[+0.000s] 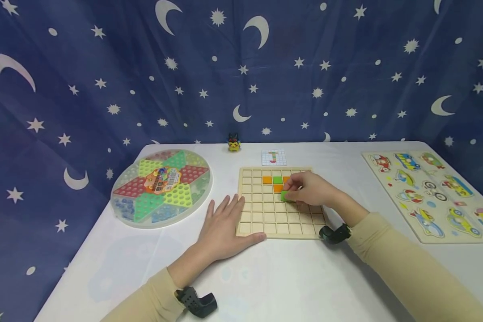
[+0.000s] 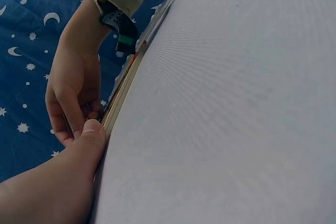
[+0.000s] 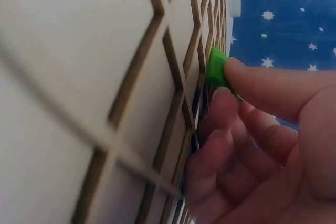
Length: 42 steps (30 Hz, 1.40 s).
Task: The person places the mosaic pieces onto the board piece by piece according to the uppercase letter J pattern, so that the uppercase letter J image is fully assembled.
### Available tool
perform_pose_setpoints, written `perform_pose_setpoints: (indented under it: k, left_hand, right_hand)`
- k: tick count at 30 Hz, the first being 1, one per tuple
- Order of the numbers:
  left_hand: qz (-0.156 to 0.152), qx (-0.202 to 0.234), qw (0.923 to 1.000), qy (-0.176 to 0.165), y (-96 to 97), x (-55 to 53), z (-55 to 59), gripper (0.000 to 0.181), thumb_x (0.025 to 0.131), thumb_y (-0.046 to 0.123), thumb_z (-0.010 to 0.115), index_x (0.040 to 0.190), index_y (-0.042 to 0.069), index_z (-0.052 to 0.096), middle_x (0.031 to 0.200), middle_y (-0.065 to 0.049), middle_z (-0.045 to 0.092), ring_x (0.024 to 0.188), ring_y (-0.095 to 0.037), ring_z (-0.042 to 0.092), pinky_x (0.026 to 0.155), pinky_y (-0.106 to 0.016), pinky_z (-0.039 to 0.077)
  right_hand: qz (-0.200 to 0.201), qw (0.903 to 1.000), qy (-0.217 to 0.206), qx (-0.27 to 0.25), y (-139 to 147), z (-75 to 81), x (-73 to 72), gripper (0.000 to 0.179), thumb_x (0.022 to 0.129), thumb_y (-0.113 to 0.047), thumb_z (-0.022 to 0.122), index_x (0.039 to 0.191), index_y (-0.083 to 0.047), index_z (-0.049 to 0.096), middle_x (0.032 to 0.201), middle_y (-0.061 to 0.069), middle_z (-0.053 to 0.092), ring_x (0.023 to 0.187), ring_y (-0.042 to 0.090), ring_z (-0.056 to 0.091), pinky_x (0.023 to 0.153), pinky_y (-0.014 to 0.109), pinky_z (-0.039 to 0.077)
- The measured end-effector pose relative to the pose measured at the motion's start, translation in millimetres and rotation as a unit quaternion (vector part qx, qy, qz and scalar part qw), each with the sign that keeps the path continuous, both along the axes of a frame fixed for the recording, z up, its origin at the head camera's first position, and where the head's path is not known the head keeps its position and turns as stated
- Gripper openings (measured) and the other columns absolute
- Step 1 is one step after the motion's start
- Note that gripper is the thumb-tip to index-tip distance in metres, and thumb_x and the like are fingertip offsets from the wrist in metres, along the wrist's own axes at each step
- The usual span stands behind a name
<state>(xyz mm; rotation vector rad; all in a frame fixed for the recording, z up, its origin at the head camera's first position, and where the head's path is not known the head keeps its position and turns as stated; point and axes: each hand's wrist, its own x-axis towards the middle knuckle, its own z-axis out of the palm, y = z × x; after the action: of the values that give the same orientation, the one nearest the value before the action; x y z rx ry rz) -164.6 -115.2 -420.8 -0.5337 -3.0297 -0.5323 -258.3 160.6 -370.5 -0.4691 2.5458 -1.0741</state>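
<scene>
A light wooden grid board (image 1: 265,218) lies flat on the white table. Orange tiles (image 1: 267,180) and a green tile (image 1: 277,180) fill some of its upper cells. My right hand (image 1: 311,190) pinches another green tile (image 3: 216,69) between thumb and fingers, just over a cell below the lower orange tile. In the right wrist view that tile tilts against the grid ridges. My left hand (image 1: 223,230) rests spread out, its fingers along the board's left edge and its thumb at the front edge. The left wrist view shows that thumb (image 2: 93,135) touching the board's rim.
Behind the board lies a small pattern card (image 1: 273,157), with a little yellow-and-dark figurine (image 1: 234,143) to its left. A round Chinese checkers set (image 1: 161,188) sits at the left. On the right is a wooden picture puzzle (image 1: 430,197). A blue star-and-moon curtain (image 1: 209,58) hangs behind.
</scene>
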Motion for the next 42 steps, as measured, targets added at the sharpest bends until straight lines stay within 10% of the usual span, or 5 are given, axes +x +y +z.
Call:
perform_pose_setpoints:
  k: [12,42]
  left_hand:
    - [-0.003,-0.001,1.0000,0.005,-0.2,0.8,1.1,0.115,0.082,0.091,0.045,0.162,0.009,0.032,0.166,-0.011,0.030,0.154,-0.030,0.020,0.122,-0.059,0.002]
    - [-0.008,0.007,0.9998,0.017,-1.7,0.4,-1.5,0.113,0.081,0.090,0.049,0.161,0.010,0.035,0.165,-0.014,0.031,0.154,-0.031,0.021,0.121,-0.059,0.004]
  right_hand:
    - [-0.011,0.9930,0.094,0.072,-17,-4.0,0.5,0.011,0.090,-0.024,0.081,0.095,-0.018,0.073,0.088,-0.002,0.066,0.085,0.021,0.056,0.075,0.037,0.045]
    - [-0.050,0.9853,0.029,0.161,111,9.2,18.7,0.034,0.090,-0.032,0.079,0.112,-0.007,0.072,0.100,0.004,0.067,0.091,0.025,0.056,0.076,0.038,0.050]
